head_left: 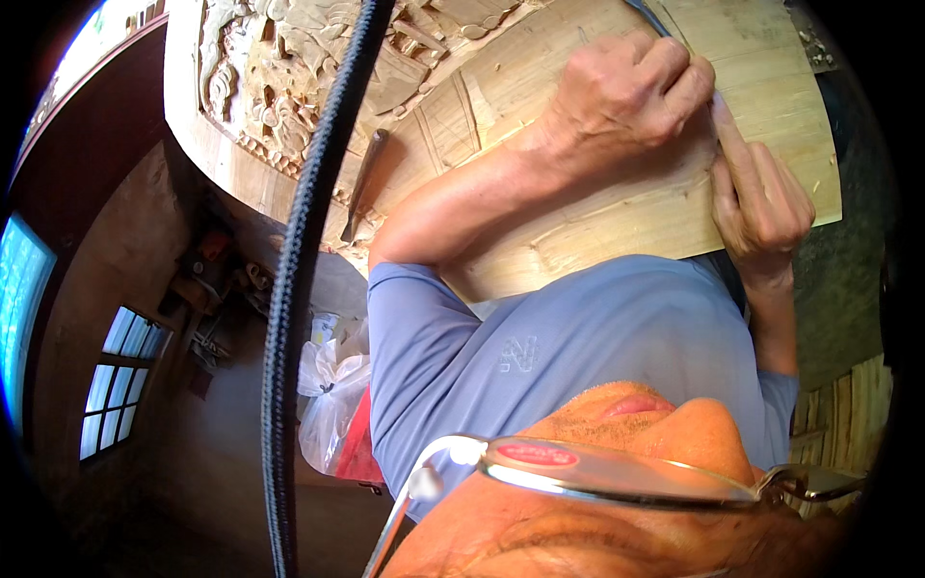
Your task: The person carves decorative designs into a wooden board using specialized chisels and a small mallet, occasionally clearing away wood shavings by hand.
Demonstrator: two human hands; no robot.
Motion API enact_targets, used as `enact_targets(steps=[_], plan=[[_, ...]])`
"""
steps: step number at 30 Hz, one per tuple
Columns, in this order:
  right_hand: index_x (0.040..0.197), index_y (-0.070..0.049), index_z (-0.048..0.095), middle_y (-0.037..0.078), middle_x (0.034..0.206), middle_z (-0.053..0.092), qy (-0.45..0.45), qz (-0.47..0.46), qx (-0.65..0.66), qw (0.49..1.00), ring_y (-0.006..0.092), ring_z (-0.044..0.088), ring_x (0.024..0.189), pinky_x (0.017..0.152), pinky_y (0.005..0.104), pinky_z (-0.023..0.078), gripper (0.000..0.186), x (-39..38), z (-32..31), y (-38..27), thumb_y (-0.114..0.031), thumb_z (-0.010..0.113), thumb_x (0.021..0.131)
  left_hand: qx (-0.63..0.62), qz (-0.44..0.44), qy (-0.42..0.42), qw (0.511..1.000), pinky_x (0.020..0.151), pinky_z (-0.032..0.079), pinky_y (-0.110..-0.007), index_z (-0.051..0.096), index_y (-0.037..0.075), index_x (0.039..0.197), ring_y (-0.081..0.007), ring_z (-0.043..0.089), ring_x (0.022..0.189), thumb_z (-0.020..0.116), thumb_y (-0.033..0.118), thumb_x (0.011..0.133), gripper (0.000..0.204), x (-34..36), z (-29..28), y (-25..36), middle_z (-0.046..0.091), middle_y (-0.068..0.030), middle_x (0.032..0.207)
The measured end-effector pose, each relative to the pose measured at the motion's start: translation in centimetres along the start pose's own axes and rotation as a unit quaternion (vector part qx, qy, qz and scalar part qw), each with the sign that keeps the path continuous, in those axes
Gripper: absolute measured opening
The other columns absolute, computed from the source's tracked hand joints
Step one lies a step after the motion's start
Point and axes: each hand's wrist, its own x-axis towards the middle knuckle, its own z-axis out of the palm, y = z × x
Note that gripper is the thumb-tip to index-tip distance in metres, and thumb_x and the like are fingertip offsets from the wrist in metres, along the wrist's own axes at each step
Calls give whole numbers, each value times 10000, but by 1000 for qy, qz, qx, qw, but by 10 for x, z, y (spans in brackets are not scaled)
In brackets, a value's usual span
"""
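My left hand (631, 91) is closed in a fist around what looks like a carving chisel (652, 16), whose blue-grey shaft sticks out past the knuckles at the top. Close beside it, my right hand (764, 197) has its index finger stretched up to the left fist, with the other fingers curled. Whatever lies between its thumb and finger is hidden. Both hands are over a pale wooden panel (568, 226) with lines cut in it. Deep relief carving (289, 82) covers the panel's upper left part.
Another chisel (366, 183) lies on the panel by my left forearm. A black braided cable (299, 260) crosses the view from top to bottom. A clear plastic bag (332, 395) stands near my left elbow. Wooden slats (848, 419) are at the lower right, and a window (122, 376) at the far left.
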Motion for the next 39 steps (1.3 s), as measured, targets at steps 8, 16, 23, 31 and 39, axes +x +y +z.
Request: enact_targets(steps=[8, 16, 23, 31, 39], plan=[[1376, -150, 765, 35, 665, 433, 9, 2, 6, 1000, 190, 430, 512, 506, 363, 399, 674, 2, 4, -4, 80, 766, 742, 4, -2, 14, 1000, 529, 468, -295, 680, 89, 929, -154, 584, 665, 718, 206, 759, 210, 0, -1, 0, 524, -11, 764], [1370, -148, 769, 27, 661, 434, 11, 10, 0, 1000, 192, 435, 512, 504, 363, 404, 654, 5, 4, -11, 65, 759, 752, -18, -39, 8, 999, 538, 478, -312, 677, 80, 930, -166, 590, 668, 727, 198, 742, 227, 2, -5, 0, 549, -19, 776], [1363, -134, 773, 25, 656, 424, 10, 2, -19, 1000, 189, 426, 513, 501, 355, 400, 647, 3, 3, -9, 73, 748, 751, -38, -23, 19, 999, 524, 480, -313, 679, 77, 949, -175, 593, 668, 731, 185, 732, 248, 2, -4, 0, 547, -36, 805], [1348, -122, 780, 23, 651, 412, 13, -1, -24, 1000, 194, 415, 507, 490, 357, 391, 633, 6, 4, -10, 75, 743, 747, -43, -31, 8, 999, 518, 462, -339, 698, 110, 1014, -194, 590, 624, 794, 163, 716, 318, 2, -3, -3, 543, -28, 777], [1346, -105, 778, 31, 662, 413, 10, 6, -51, 999, 205, 421, 511, 493, 361, 390, 603, 15, 9, -17, 64, 761, 768, -25, -60, -18, 998, 528, 466, -332, 699, 96, 1044, -193, 571, 628, 776, 150, 769, 290, 1, -10, -3, 521, -31, 773]])
